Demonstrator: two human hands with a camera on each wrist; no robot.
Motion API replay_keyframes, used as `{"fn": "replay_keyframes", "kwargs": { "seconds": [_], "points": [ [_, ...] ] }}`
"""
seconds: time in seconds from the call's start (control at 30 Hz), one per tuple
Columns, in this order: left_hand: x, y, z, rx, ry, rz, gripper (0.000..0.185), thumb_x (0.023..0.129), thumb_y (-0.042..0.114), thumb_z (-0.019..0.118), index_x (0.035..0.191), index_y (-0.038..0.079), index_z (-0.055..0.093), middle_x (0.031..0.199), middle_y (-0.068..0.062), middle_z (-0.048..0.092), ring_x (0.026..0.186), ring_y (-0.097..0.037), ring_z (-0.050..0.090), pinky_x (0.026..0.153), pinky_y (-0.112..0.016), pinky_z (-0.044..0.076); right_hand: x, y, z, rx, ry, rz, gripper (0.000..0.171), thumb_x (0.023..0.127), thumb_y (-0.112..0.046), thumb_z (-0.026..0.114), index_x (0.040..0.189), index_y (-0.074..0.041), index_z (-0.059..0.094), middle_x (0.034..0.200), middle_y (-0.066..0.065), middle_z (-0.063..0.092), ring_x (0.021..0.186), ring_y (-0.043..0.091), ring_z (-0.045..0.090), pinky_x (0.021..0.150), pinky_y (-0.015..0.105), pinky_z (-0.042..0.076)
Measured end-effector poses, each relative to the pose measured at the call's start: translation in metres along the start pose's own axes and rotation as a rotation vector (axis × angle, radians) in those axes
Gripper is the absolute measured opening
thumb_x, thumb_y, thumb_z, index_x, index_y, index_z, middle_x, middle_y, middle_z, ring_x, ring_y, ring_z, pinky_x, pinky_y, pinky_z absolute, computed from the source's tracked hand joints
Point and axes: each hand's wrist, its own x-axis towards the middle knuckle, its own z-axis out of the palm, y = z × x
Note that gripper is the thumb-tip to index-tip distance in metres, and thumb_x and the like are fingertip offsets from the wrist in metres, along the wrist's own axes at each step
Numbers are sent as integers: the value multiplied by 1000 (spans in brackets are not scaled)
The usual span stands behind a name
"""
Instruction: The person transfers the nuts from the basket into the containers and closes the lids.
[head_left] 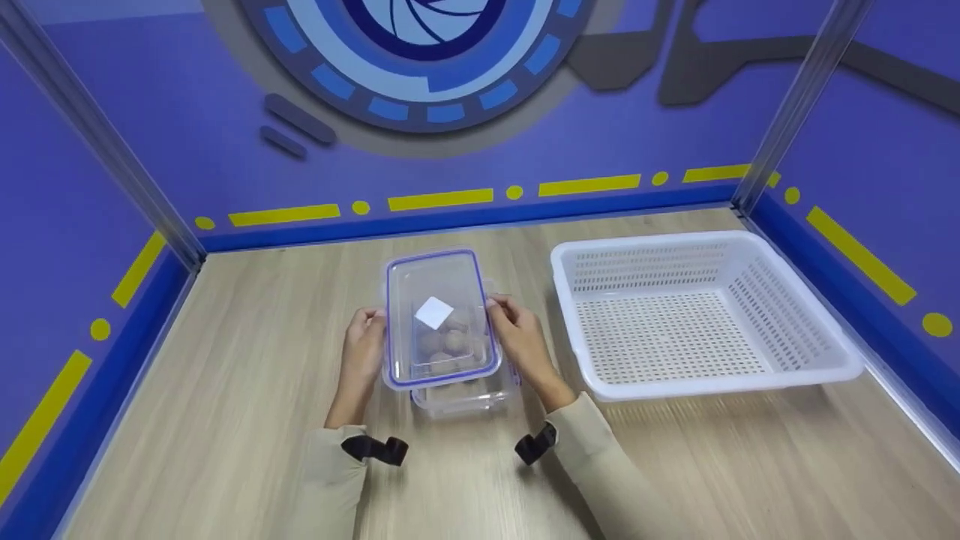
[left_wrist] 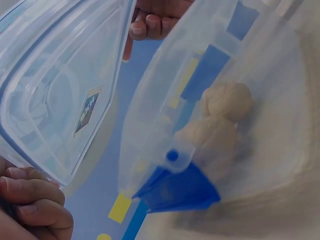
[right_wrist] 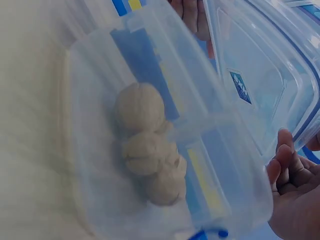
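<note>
My left hand (head_left: pixel 364 349) and right hand (head_left: pixel 521 341) grip a clear plastic lid (head_left: pixel 431 277) by its two long sides. The lid has a blue-purple seal around its edge and a white square label (head_left: pixel 434 313). It is held above a clear food container (head_left: pixel 461 405), tilted and overlapping most of it in the head view. Several walnuts (right_wrist: pixel 141 107) lie inside the container, seen through its wall in both wrist views. A blue clip flap (left_wrist: pixel 177 190) hangs at the container's side in the left wrist view.
A white perforated plastic basket (head_left: pixel 566 315) stands on the wooden table (head_left: pixel 247 360) to the right of the container. Blue-purple printed panels (head_left: pixel 150 97) with metal corner posts enclose the table at the back and both sides.
</note>
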Motion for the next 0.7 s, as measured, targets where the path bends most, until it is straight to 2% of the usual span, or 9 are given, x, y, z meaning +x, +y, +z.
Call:
{"fn": "replay_keyframes", "kwargs": {
  "seconds": [0.1,0.23,0.4,0.47,0.57,0.7],
  "points": [
    [0,-1,6,-7,-23,10,32,102,18,39,118,-6,52,105,-21,63,85,-18,59,74,-24,49,0,4,-7,1,14,4,30,96,-18,55,112,4,66,98,15,70,83,9,59,77,21,50],
    [-1,-3,12,15,-69,14,35,103,19,37,122,-5,53,104,-18,64,85,-17,60,76,-27,51,-1,6,-15,-13,28,25,30,95,-16,54,110,8,66,92,14,68,78,7,56,72,19,48],
    [-2,-2,16,23,-117,-15,38,102,19,38,127,-4,54,87,-8,61,69,-13,56,59,-25,50,0,16,-20,-27,47,26,30,94,-17,55,109,6,66,87,10,67,76,8,54,69,20,48],
    [-2,-2,17,-5,-135,-39,37,101,18,40,127,-4,53,76,-1,55,59,-8,49,50,-21,43,0,17,-21,-17,51,21,30,94,-16,55,109,7,66,86,9,66,75,7,54,68,19,47],
    [-1,0,17,-31,-152,-60,35,100,16,42,125,-5,54,68,3,49,54,-6,46,48,-20,42,0,19,-22,-9,62,23,29,94,-14,56,109,8,66,80,6,61,71,8,51,63,18,44],
    [-1,1,16,-26,-146,-45,33,100,14,45,123,-7,57,66,3,50,54,-7,47,50,-20,44,2,21,-22,-3,81,36,29,93,-13,57,110,9,66,75,-1,57,68,8,49,59,17,41]
  ]
}}
